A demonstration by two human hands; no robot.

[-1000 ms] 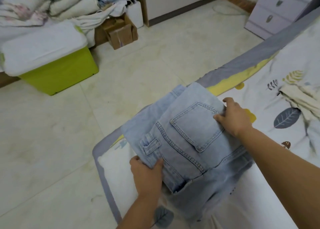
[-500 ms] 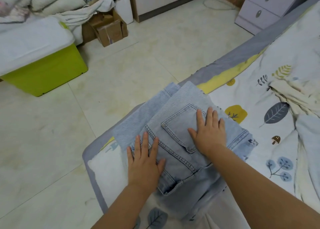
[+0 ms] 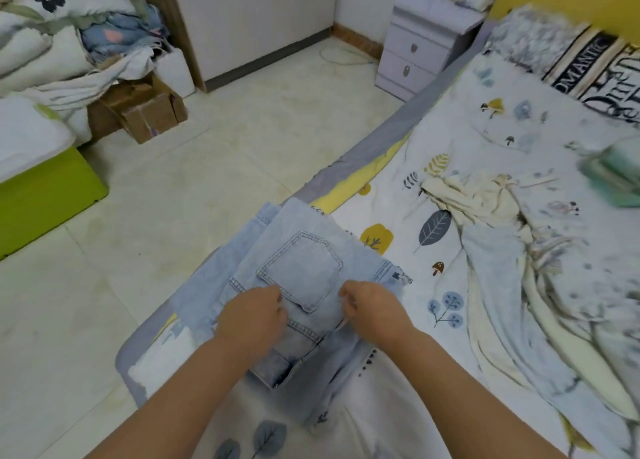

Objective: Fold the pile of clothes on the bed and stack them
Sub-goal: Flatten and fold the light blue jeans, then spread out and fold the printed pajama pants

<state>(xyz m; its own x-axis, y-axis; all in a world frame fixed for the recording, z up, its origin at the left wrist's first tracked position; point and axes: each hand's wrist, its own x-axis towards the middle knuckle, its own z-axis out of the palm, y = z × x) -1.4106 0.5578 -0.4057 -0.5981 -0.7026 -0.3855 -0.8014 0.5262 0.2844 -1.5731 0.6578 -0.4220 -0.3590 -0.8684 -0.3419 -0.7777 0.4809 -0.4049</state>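
Light blue jeans lie folded at the near left corner of the bed, back pocket facing up. My left hand hovers over the near left part of the jeans, fingers loosely curled, nothing in it. My right hand is over their near right part, curled the same way, with nothing visibly in it. To the right on the bed lies an unfolded heap: a cream garment and a pale blue one.
A folded green item lies at the bed's far right, and a lettered pillow at its head. A lilac nightstand stands beyond the bed. On the floor to the left are a green bin and a cardboard box.
Both hands held the jeans' edges, then pressed flat on them. Now they have drawn back toward me with fingers curled. My view has lifted toward the head of the bed.
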